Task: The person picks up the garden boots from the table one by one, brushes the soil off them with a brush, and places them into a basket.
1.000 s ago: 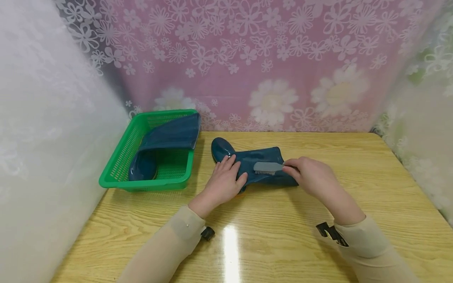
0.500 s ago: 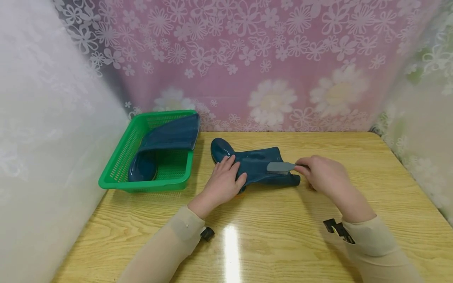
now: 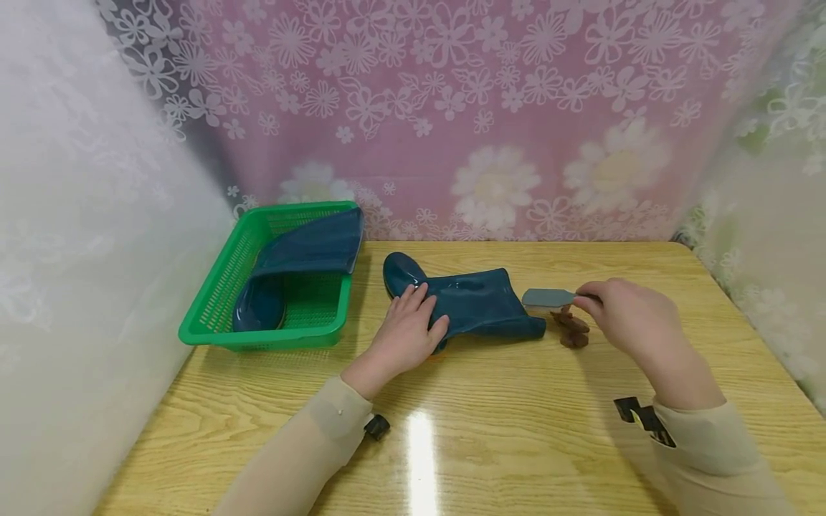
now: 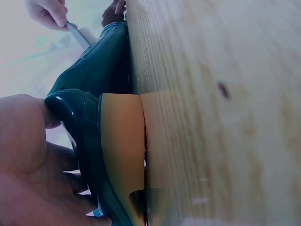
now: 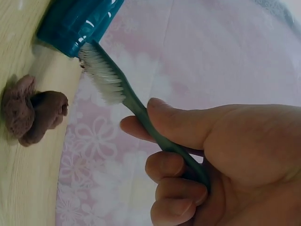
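A dark blue-green rubber boot (image 3: pixel 477 301) lies on its side on the table, toe to the left and shaft opening to the right. My left hand (image 3: pixel 406 333) rests on its ankle with spread fingers; in the left wrist view the thumb and fingers lie along the boot (image 4: pixel 89 127) by its orange sole (image 4: pixel 122 150). My right hand (image 3: pixel 629 315) grips the handle of a grey-green scrub brush (image 3: pixel 548 297), whose head is just past the shaft opening. The right wrist view shows its white bristles (image 5: pixel 101 75), darkened at the tip, beside the boot's edge.
Brown lumps (image 3: pixel 571 330), like clay or mud, lie right of the boot's opening, below the brush. A green plastic basket (image 3: pixel 258 337) at the left holds a second blue boot (image 3: pixel 310 244). Floral curtains hang behind the wooden table (image 3: pixel 503 430).
My right hand has drawn the brush rightward along the boot's shaft and off its open end. The brown lumps have come into view. The left hand has stayed in place.
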The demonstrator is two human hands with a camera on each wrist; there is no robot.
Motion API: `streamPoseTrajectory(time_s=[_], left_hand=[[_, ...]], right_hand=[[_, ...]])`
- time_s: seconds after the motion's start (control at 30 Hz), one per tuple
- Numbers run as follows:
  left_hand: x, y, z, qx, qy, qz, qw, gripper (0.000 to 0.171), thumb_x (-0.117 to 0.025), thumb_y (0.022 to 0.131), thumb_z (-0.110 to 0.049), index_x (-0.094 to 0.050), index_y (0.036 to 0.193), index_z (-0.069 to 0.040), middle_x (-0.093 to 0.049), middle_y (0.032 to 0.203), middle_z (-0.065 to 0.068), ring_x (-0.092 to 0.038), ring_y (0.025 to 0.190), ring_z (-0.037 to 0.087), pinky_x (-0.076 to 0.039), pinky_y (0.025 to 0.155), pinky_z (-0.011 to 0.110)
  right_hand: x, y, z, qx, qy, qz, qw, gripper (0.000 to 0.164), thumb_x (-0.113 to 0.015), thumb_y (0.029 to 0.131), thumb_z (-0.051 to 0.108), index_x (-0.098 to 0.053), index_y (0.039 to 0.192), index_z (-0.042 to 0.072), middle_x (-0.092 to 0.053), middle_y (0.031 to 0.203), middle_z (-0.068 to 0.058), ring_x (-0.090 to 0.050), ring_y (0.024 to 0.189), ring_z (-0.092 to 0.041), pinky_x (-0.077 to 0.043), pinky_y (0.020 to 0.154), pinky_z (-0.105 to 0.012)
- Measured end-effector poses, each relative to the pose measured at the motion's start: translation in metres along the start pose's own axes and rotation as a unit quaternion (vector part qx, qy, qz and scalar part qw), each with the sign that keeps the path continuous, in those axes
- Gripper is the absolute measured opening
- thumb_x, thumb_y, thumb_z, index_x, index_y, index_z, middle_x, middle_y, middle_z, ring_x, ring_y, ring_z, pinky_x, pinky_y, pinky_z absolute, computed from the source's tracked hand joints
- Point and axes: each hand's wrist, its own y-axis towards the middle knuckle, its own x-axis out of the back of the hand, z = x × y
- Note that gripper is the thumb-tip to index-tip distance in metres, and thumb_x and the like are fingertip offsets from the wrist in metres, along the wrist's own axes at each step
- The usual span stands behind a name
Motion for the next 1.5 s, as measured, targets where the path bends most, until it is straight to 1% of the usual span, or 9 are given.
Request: streamPoseTrajectory(time_s=[0.17,0.37,0.47,0.67,0.83,0.97,1.17,1.33,1.5], left_hand=[[0.0,-0.001,-0.001,-0.001,0.001,-0.001,1.0,0.068,-0.039,0.12,-0.051,-0.038,0.172,-0.008,-0.016,0.184,0.011,-0.003,0.17,0.032,-0.006,0.135,0.054],[0.002,-0.001,-0.003,-0.008,0.015,-0.014,0.9998,0.066,-0.04,0.12,-0.05,-0.039,0.172,-0.009,-0.019,0.183,0.011,-0.007,0.17,0.033,-0.01,0.135,0.056],[0.003,-0.001,-0.006,-0.013,0.019,-0.023,0.9995,0.064,-0.043,0.12,-0.048,-0.04,0.172,-0.01,-0.023,0.182,0.012,-0.011,0.17,0.036,-0.013,0.134,0.059],[0.006,-0.001,-0.016,-0.037,0.029,-0.055,0.9974,0.054,-0.05,0.12,-0.035,-0.047,0.169,-0.012,-0.034,0.178,0.012,-0.023,0.167,0.038,-0.019,0.132,0.063],[0.007,-0.001,-0.03,-0.064,0.036,-0.084,0.9937,0.047,-0.053,0.119,-0.023,-0.055,0.163,-0.011,-0.046,0.171,0.012,-0.035,0.162,0.037,-0.025,0.13,0.062],[0.004,0.002,-0.044,-0.074,0.044,-0.08,0.993,0.048,-0.054,0.119,-0.031,-0.056,0.164,-0.013,-0.048,0.17,0.01,-0.037,0.162,0.034,-0.025,0.131,0.06],[-0.004,0.006,-0.064,-0.083,0.068,-0.055,0.9927,0.06,-0.053,0.117,-0.049,-0.05,0.168,-0.017,-0.044,0.174,0.006,-0.032,0.164,0.03,-0.022,0.133,0.058],[-0.009,0.011,-0.079,-0.09,0.111,-0.056,0.9882,0.064,-0.054,0.115,-0.055,-0.049,0.169,-0.02,-0.044,0.174,0.004,-0.032,0.164,0.029,-0.023,0.133,0.057],[-0.016,0.015,-0.092,-0.095,0.149,-0.053,0.9829,0.067,-0.054,0.114,-0.058,-0.047,0.17,-0.022,-0.043,0.174,0.003,-0.032,0.164,0.028,-0.024,0.132,0.057]], right_hand=[[0.005,-0.006,-0.004,-0.007,0.002,-0.015,1.0,0.037,-0.062,0.116,0.03,-0.075,0.135,0.001,-0.077,0.117,-0.024,-0.07,0.077,-0.028,-0.053,0.058,-0.047],[0.009,-0.008,-0.007,-0.009,0.008,-0.031,0.999,0.037,-0.06,0.117,0.032,-0.075,0.135,0.003,-0.077,0.114,-0.023,-0.065,0.07,-0.023,-0.048,0.054,-0.043],[0.011,-0.009,-0.009,-0.012,0.008,-0.033,0.999,0.038,-0.06,0.117,0.033,-0.075,0.135,0.003,-0.077,0.116,-0.023,-0.066,0.073,-0.025,-0.05,0.056,-0.045],[0.016,-0.011,-0.015,-0.015,0.011,-0.044,0.999,0.038,-0.061,0.117,0.034,-0.076,0.134,0.004,-0.077,0.117,-0.024,-0.07,0.08,-0.031,-0.052,0.06,-0.049],[0.018,-0.012,-0.017,-0.011,0.014,-0.045,0.999,0.037,-0.061,0.117,0.033,-0.076,0.134,0.003,-0.077,0.117,-0.023,-0.068,0.076,-0.027,-0.05,0.057,-0.045],[0.02,-0.014,-0.018,-0.013,0.022,-0.041,0.999,0.037,-0.061,0.117,0.033,-0.075,0.134,0.003,-0.078,0.112,-0.02,-0.062,0.069,-0.022,-0.045,0.054,-0.041],[0.022,-0.018,-0.022,-0.016,0.022,-0.047,0.998,0.035,-0.062,0.116,0.033,-0.077,0.13,0.005,-0.077,0.107,-0.016,-0.058,0.067,-0.022,-0.041,0.052,-0.039],[0.021,-0.02,-0.03,-0.019,0.031,-0.056,0.998,0.038,-0.06,0.117,0.034,-0.076,0.131,0.003,-0.077,0.109,-0.019,-0.058,0.066,-0.022,-0.041,0.052,-0.039],[0.015,-0.023,-0.042,-0.025,0.033,-0.042,0.998,0.041,-0.057,0.118,0.032,-0.073,0.135,-0.002,-0.076,0.115,-0.025,-0.061,0.069,-0.023,-0.044,0.054,-0.04]])
